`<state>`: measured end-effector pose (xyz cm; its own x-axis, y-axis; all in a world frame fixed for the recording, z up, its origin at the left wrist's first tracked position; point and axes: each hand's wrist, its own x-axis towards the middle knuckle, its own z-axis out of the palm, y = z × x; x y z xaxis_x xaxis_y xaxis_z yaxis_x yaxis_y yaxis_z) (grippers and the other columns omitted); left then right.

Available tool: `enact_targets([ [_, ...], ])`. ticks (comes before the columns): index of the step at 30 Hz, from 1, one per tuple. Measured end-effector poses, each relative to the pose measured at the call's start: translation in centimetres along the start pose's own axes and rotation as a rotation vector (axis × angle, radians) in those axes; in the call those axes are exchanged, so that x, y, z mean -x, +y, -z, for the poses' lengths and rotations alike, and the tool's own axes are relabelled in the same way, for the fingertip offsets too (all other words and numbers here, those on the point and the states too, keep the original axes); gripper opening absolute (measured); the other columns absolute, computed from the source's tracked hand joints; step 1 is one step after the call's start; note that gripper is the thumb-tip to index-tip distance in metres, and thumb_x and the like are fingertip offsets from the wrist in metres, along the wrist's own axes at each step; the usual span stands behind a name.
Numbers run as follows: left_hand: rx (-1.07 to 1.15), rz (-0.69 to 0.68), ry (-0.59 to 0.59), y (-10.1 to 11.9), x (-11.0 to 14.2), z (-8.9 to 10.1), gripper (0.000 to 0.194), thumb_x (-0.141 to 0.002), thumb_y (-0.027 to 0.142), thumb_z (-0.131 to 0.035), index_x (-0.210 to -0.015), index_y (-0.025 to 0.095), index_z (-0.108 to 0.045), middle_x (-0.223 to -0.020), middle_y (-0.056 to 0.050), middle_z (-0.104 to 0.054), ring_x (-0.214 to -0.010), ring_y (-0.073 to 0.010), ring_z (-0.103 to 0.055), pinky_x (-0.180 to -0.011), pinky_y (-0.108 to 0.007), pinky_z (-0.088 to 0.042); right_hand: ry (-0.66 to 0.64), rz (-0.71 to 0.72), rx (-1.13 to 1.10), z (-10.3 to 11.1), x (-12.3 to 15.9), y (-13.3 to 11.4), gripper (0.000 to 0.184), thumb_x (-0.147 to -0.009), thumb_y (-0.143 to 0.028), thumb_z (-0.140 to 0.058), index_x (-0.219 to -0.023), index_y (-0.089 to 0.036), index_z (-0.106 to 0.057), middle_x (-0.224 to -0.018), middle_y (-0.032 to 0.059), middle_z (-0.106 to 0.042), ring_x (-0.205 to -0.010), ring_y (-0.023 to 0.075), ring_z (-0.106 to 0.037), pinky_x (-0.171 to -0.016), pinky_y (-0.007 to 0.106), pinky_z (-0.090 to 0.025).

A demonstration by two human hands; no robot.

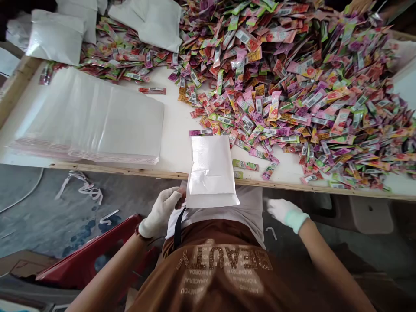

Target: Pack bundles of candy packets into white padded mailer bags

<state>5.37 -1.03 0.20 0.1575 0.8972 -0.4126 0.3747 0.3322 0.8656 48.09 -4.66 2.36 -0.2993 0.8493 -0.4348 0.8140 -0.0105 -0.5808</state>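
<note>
A white padded mailer (212,167) lies face up across the table's front edge, its near end sticking out over my lap. My left hand (162,211), in a white glove with bare fingertips showing, is closed at the mailer's lower left corner and seems to pinch it. Out to the right, below the table edge, is my right hand (287,213), gloved in white with a pale green cuff. It is apart from the mailer, and its fingers are blurred. Several small printed stick packets (245,165) lie just right of the mailer.
A stack of flat white mailers (97,117) covers the table's left side. Filled white mailers (56,37) sit at the back left. A large heap of colourful stick packets (292,86) spreads across the right. Another person's hand (359,6) shows at the far right. Paper strips (81,186) litter the floor.
</note>
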Motion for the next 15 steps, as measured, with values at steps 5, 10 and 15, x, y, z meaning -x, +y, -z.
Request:
enact_targets([
  [5,-0.787,-0.627,0.410,-1.8,-1.5,0.6,0.038,-0.087,0.029,-0.062,-0.123,0.016,-0.065,-0.133,-0.020,-0.063,-0.124,-0.0339,-0.058,-0.103,-0.051,-0.047,0.443,0.176,0.428,-2.1,-2.1,-1.4,0.036,-0.098,-0.021,-0.049,-0.130,-0.022,-0.064,-0.127,0.0170,-0.068,-0.100,0.0287,-0.070,-0.081,0.043,-0.056],
  [10,-0.909,-1.067,0.103,-1.6,-3.1,0.2,0.049,-0.091,0.014,-0.051,-0.137,0.028,-0.058,-0.143,-0.009,-0.061,-0.142,-0.0268,-0.046,-0.120,-0.053,-0.030,0.491,0.757,0.394,-5.0,-7.6,-5.9,0.043,-0.095,-0.010,-0.043,-0.125,-0.029,-0.067,-0.137,0.0044,-0.065,-0.135,0.0259,-0.051,-0.109,0.050,-0.041],
  [15,-0.585,-0.852,0.055,1.0,-2.6,0.1,0.027,-0.095,0.022,-0.049,-0.112,0.024,-0.070,-0.117,-0.007,-0.074,-0.112,-0.0219,-0.065,-0.103,-0.040,-0.046,0.518,0.535,-0.033,-4.5,-9.0,-6.3,0.024,-0.102,-0.030,-0.050,-0.101,-0.022,-0.072,-0.103,0.0061,-0.076,-0.109,0.0226,-0.066,-0.099,0.040,-0.046],
])
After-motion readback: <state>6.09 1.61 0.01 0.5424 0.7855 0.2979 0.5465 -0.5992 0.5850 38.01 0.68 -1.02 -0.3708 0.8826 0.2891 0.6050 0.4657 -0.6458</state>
